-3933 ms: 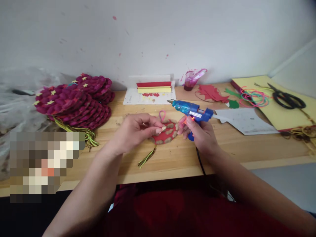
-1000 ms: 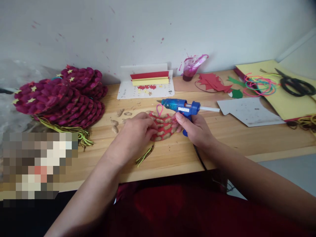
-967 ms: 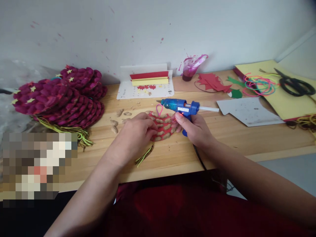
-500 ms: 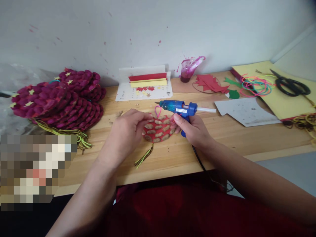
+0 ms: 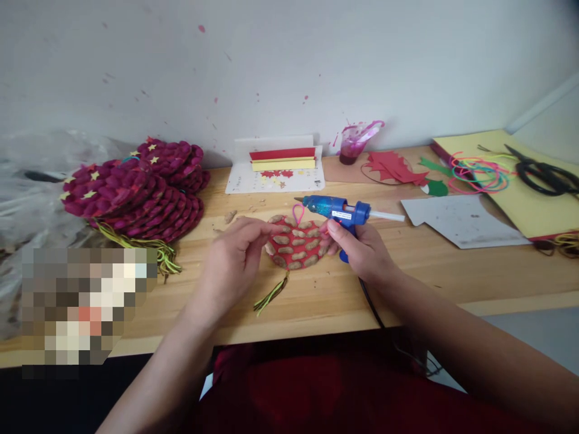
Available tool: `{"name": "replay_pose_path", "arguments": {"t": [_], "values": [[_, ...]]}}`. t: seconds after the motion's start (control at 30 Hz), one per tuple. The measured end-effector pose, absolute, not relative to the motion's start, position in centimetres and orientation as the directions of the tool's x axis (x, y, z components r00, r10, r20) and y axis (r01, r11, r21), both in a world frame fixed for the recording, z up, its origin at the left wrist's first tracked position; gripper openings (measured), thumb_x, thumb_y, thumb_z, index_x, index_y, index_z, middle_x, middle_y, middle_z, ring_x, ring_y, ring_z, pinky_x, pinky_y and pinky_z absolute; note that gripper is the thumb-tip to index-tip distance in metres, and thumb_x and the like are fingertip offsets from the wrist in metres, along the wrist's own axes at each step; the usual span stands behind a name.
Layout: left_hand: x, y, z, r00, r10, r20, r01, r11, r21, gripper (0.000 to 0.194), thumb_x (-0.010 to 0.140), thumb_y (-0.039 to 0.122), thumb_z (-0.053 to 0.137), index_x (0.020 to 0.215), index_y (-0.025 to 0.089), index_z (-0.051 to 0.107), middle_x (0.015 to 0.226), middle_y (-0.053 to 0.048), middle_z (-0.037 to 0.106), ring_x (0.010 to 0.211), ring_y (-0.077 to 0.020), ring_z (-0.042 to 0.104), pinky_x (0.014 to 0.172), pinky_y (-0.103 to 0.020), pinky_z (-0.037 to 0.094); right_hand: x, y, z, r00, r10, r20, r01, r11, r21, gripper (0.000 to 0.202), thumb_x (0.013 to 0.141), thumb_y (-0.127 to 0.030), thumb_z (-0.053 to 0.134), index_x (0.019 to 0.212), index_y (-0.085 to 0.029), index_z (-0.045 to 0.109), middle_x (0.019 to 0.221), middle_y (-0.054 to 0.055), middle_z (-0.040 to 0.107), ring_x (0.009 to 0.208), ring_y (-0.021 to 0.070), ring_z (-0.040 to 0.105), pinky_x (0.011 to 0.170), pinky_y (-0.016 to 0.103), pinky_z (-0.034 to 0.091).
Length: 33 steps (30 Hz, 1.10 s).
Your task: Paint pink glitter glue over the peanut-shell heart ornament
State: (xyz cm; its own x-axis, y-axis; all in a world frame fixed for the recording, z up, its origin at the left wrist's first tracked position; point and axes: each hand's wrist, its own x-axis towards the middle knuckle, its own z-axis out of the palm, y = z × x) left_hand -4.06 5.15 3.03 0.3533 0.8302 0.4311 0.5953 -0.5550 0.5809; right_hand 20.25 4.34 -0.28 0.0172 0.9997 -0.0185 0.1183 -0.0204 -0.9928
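A round red piece covered with peanut shells [image 5: 298, 245] lies on the wooden table, with a pink loop [image 5: 298, 213] at its top and a yellow-green tassel [image 5: 271, 294] below. My left hand [image 5: 237, 253] is at its left edge, fingertips pinched over the upper left shells; whether it holds anything is hidden. In my right hand [image 5: 364, 247] is a blue glue gun [image 5: 333, 209], its nozzle pointing left above the piece and a clear glue stick out of its back. Some right fingers are by the piece's right edge.
Stacked purple shell discs [image 5: 136, 193] with tassels stand at the left beside plastic bags [image 5: 27, 211]. Along the back are folded paper with small stars [image 5: 283, 175], a cup of purple paint [image 5: 353, 144] and red cutouts [image 5: 391, 167]. Black scissors [image 5: 543, 175] lie on yellow sheets at the right.
The camera view has shifted, so the table things appear farther right and slightly lower. My left hand stays at the piece's edge and my right hand still holds the glue gun.
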Motion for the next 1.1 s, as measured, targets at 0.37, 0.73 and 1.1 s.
{"name": "replay_pose_path", "arguments": {"t": [0.37, 0.73, 1.1], "values": [[-2.3, -0.1, -0.6, 0.525, 0.712, 0.466, 0.717, -0.665, 0.207, 0.052, 0.094, 0.002, 0.056, 0.144, 0.013, 0.055, 0.134, -0.019, 0.067, 0.123, -0.0340, 0.062, 0.104, -0.057, 0.056, 20.4, 4.2, -0.8, 0.025, 1.000, -0.003, 0.115, -0.006, -0.993, 0.045, 0.091, -0.065, 0.064, 0.089, -0.021, 0.072, 0.079, 0.004, 0.072, 0.071, 0.0182, 0.065, 0.065, 0.033, 0.052], [-1.5, -1.0, 0.2, 0.476, 0.773, 0.419, 0.794, -0.583, 0.174, 0.038, 0.101, 0.026, 0.063, 0.138, 0.017, 0.064, 0.137, -0.015, 0.071, 0.135, -0.0370, 0.058, 0.102, -0.052, 0.044, 20.4, 4.2, -0.6, 0.005, 1.000, 0.025, 0.148, 0.024, -0.989, 0.046, 0.093, -0.067, 0.062, 0.089, -0.022, 0.073, 0.079, 0.003, 0.072, 0.067, 0.0165, 0.063, 0.063, 0.032, 0.051], [-0.5, -1.5, -0.4, 0.501, 0.776, 0.382, 0.812, -0.575, 0.102, 0.043, 0.101, 0.036, 0.064, 0.137, 0.012, 0.067, 0.135, -0.016, 0.071, 0.120, -0.0338, 0.061, 0.100, -0.049, 0.039, 20.4, 4.2, -0.5, -0.011, 0.999, 0.033, 0.156, 0.034, -0.987, 0.047, 0.093, -0.066, 0.061, 0.089, -0.020, 0.073, 0.077, 0.004, 0.071, 0.067, 0.0169, 0.065, 0.063, 0.032, 0.053]]}}
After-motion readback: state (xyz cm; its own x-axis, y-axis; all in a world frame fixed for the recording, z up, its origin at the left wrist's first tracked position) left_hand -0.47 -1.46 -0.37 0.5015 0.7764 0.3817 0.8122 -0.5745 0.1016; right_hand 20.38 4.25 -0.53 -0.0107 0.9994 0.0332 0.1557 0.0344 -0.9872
